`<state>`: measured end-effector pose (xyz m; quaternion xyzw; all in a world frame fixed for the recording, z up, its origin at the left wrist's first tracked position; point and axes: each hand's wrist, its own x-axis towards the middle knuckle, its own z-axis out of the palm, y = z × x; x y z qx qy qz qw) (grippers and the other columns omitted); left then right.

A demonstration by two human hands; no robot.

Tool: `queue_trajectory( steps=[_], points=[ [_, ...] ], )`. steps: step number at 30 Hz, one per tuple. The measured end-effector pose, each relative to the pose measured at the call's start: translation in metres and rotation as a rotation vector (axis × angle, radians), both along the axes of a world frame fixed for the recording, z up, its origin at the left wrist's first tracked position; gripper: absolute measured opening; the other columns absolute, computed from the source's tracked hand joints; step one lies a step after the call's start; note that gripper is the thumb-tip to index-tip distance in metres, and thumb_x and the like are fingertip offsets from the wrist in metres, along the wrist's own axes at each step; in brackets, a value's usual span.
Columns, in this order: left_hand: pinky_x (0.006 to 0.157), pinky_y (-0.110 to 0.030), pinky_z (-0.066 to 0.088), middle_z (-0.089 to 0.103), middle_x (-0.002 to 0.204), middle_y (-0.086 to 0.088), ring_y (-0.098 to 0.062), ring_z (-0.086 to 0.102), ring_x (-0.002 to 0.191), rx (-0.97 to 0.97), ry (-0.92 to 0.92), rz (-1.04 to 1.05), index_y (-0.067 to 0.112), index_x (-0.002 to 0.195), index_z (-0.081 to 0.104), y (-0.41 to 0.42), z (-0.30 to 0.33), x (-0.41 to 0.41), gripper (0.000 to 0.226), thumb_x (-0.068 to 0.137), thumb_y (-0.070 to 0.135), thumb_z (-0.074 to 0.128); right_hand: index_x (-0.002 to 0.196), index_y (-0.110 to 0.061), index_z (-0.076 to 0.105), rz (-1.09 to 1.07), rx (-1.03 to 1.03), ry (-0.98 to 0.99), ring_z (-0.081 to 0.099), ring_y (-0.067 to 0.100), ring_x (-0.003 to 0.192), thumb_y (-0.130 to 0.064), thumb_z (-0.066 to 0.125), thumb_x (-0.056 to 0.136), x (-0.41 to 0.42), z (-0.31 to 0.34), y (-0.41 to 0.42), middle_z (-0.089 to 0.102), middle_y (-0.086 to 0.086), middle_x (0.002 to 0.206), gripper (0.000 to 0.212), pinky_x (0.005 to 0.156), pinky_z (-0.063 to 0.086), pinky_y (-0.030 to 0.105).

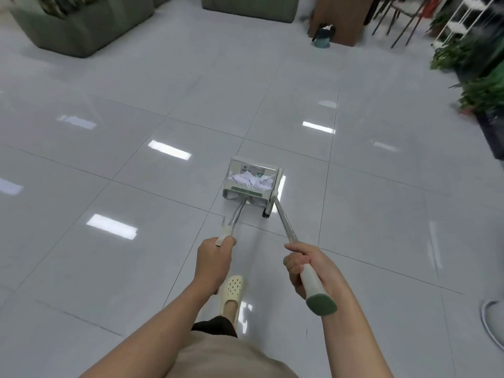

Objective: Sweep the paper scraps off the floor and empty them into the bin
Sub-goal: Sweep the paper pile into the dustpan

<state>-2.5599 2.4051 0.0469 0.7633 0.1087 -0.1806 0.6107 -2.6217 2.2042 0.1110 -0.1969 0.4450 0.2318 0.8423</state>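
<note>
Dustpan: the pale grey long-handled plastic dustpan (252, 184) sits on the glossy grey tiled floor (109, 165), well out ahead of the feet.
Scraps: crumpled white paper scraps (252, 180) are heaped inside it, light and loose, likely to flutter out if it tips.
Left hand: the left hand (215, 257) has its fingers wrapped around the dustpan handle's top end.
Right hand: the right hand (302, 264) is clenched on the slim metal broom (283, 222), just above its green-capped grip.
Bin: a small teal bin (322, 36) stands far off.
Handling: I'd keep the pan level, held high on the handle.
</note>
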Motion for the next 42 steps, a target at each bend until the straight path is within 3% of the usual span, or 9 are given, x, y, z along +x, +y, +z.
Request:
queue_trajectory(
  steps=[6, 14, 18, 22, 29, 33, 35, 42],
  points=[
    [0.054, -0.036, 0.027, 0.037, 0.055, -0.005, -0.021, 0.032, 0.053, 0.008, 0.049, -0.012, 0.015, 0.062, 0.040, -0.098, 0.014, 0.211, 0.031, 0.071, 0.041, 0.054, 0.070, -0.017, 0.044, -0.086, -0.063, -0.029, 0.033, 0.004, 0.028, -0.017, 0.069, 0.080, 0.159, 0.015, -0.097, 0.031, -0.009, 0.045, 0.027, 0.029, 0.036, 0.016],
    [0.059, -0.038, 0.032, 0.039, 0.060, -0.008, -0.021, 0.036, 0.058, 0.055, 0.051, -0.098, 0.012, 0.062, 0.042, -0.255, 0.007, 0.399, 0.047, 0.080, 0.051, 0.061, 0.066, -0.018, 0.044, -0.130, -0.116, -0.025, 0.034, 0.003, 0.032, -0.020, 0.077, 0.072, 0.340, 0.012, -0.245, 0.032, -0.010, 0.052, 0.034, 0.031, 0.034, 0.015],
    [0.058, -0.038, 0.032, 0.037, 0.053, -0.005, -0.020, 0.034, 0.052, 0.020, 0.058, -0.068, 0.022, 0.046, 0.035, -0.351, -0.006, 0.501, 0.056, 0.086, 0.050, 0.064, 0.073, -0.013, 0.051, -0.125, -0.151, -0.014, 0.035, 0.003, 0.032, -0.016, 0.072, 0.083, 0.451, -0.002, -0.341, 0.033, -0.009, 0.055, 0.023, 0.030, 0.035, 0.016],
    [0.054, -0.031, 0.034, 0.040, 0.054, -0.007, -0.021, 0.037, 0.050, 0.040, 0.064, -0.051, 0.012, 0.056, 0.039, -0.443, 0.002, 0.598, 0.061, 0.093, 0.055, 0.062, 0.077, -0.016, 0.044, -0.110, -0.127, 0.002, 0.036, 0.002, 0.030, -0.012, 0.065, 0.088, 0.565, 0.012, -0.445, 0.031, -0.009, 0.052, 0.023, 0.029, 0.035, 0.015],
    [0.053, -0.030, 0.032, 0.041, 0.053, -0.004, -0.019, 0.036, 0.051, 0.027, 0.103, 0.007, 0.011, 0.061, 0.042, -0.573, 0.007, 0.763, 0.056, 0.093, 0.053, 0.063, 0.077, -0.016, 0.043, -0.084, -0.116, 0.010, 0.037, 0.002, 0.031, -0.008, 0.061, 0.088, 0.751, 0.020, -0.576, 0.032, -0.009, 0.055, 0.023, 0.030, 0.036, 0.016],
    [0.059, -0.037, 0.034, 0.044, 0.059, -0.010, -0.022, 0.038, 0.057, -0.025, 0.105, -0.016, 0.011, 0.068, 0.051, -0.643, -0.003, 0.878, 0.037, 0.091, 0.035, 0.066, 0.074, -0.015, 0.041, -0.057, -0.143, 0.016, 0.035, 0.003, 0.032, -0.001, 0.053, 0.088, 0.860, 0.002, -0.644, 0.033, -0.007, 0.052, 0.022, 0.030, 0.035, 0.017],
    [0.061, -0.037, 0.035, 0.045, 0.061, -0.011, -0.022, 0.038, 0.058, -0.024, 0.089, -0.044, 0.011, 0.070, 0.053, -0.680, -0.008, 0.946, 0.032, 0.084, 0.037, 0.065, 0.071, -0.015, 0.039, -0.068, -0.118, 0.021, 0.035, 0.003, 0.031, -0.001, 0.050, 0.088, 0.918, -0.005, -0.679, 0.032, -0.008, 0.052, 0.024, 0.029, 0.035, 0.017],
    [0.058, -0.039, 0.031, 0.038, 0.059, -0.010, -0.023, 0.034, 0.059, 0.005, 0.077, -0.090, 0.011, 0.066, 0.044, -0.813, 0.015, 1.177, 0.033, 0.073, 0.040, 0.060, 0.062, -0.019, 0.035, -0.121, -0.054, 0.036, 0.034, 0.002, 0.031, -0.001, 0.051, 0.083, 1.113, 0.009, -0.794, 0.031, -0.009, 0.049, 0.031, 0.030, 0.034, 0.015]
  ],
)
